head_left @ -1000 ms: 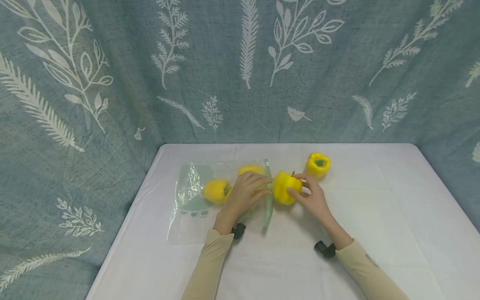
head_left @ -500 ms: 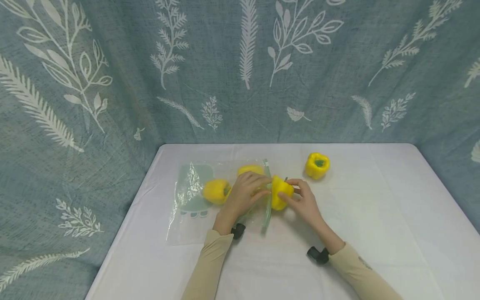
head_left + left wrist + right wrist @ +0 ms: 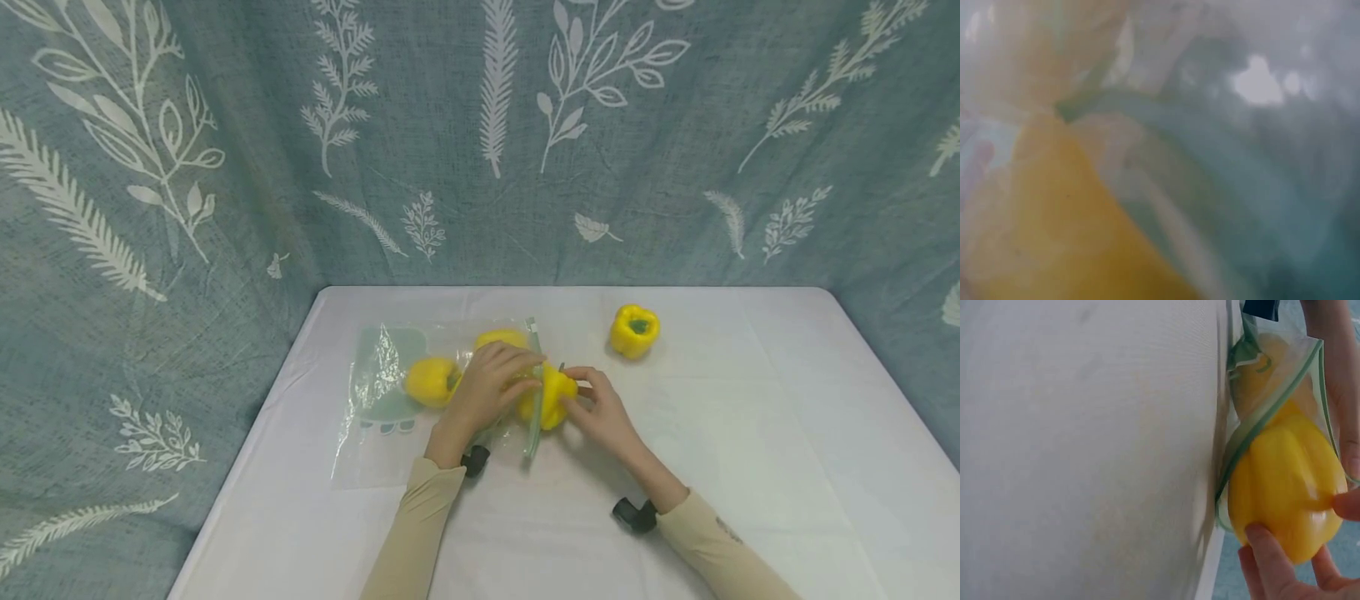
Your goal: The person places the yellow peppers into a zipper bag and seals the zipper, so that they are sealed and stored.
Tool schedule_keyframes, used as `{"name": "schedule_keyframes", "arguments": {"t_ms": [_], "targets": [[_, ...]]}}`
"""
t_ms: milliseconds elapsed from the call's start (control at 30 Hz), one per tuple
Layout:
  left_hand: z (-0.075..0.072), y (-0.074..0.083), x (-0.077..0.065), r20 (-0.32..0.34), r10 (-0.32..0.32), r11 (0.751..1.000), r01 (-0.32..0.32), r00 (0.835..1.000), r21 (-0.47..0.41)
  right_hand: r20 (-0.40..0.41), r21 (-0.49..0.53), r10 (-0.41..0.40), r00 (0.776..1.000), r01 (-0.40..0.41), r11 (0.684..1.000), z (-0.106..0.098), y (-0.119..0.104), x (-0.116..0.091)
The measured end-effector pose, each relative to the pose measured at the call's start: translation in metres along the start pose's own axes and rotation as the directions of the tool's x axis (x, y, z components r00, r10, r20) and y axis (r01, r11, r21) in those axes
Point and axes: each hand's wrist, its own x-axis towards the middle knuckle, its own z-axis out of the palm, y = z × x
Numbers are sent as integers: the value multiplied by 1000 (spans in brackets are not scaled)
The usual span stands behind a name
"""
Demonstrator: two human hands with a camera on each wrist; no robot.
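Note:
My right hand [image 3: 606, 412] grips a yellow bell pepper [image 3: 557, 398] between thumb and fingers. In the right wrist view this bell pepper [image 3: 1291, 487] sits partly inside the green-edged mouth of a clear zip bag [image 3: 1266, 419]. At that mouth, my left hand [image 3: 483, 387] holds the bag's upper edge raised. The zip bag [image 3: 386, 375] lies flat to the left, with a green printed patch. Two more yellow bell peppers are inside it, one on the left [image 3: 431, 383] and one farther back [image 3: 498, 338]. The left wrist view is blurred, showing yellow and green through plastic.
Another yellow bell pepper [image 3: 634, 332] stands on the white-covered table [image 3: 750, 433], toward the back and right of the bag. A blue-green curtain [image 3: 450, 150] with white leaf prints hangs behind the table and along its sides.
My right hand has carried the bell pepper left, away from the loose one at the back, and part of it is now within the bag's mouth. The left hand has stayed in place.

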Motion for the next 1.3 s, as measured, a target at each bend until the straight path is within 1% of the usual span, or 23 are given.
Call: {"name": "schedule_keyframes", "arguments": {"t_ms": [67,100,300,367,567,833,1100,1300], "targets": [[0,0,0,0,2,1000,-2,1000,2,8,6,3,1000,-3,1000,-2,-8,-2],[0,1,0,0,2,1000,-2,1000,5,10,10,2,1000,-2,1000,-3,-8,-3],[-1,2,1,7,-6,1000,6,1000,6,18,49,9,1000,-10,999,0,22,4],[0,2,1,8,-9,1000,9,1000,9,21,43,18,1000,-19,999,0,24,4],[1,1,1,3,-13,1000,13,1000,17,45,40,55,997,-57,998,-2,27,4],[2,0,0,-8,-6,1000,6,1000,4,91,69,23,996,-29,997,-4,31,4],[3,0,1,-6,10,1000,-10,1000,-4,134,78,-8,991,-2,997,-4,30,3],[4,0,0,0,-2,1000,2,1000,-1,152,101,24,988,-40,994,-3,32,3]]}}
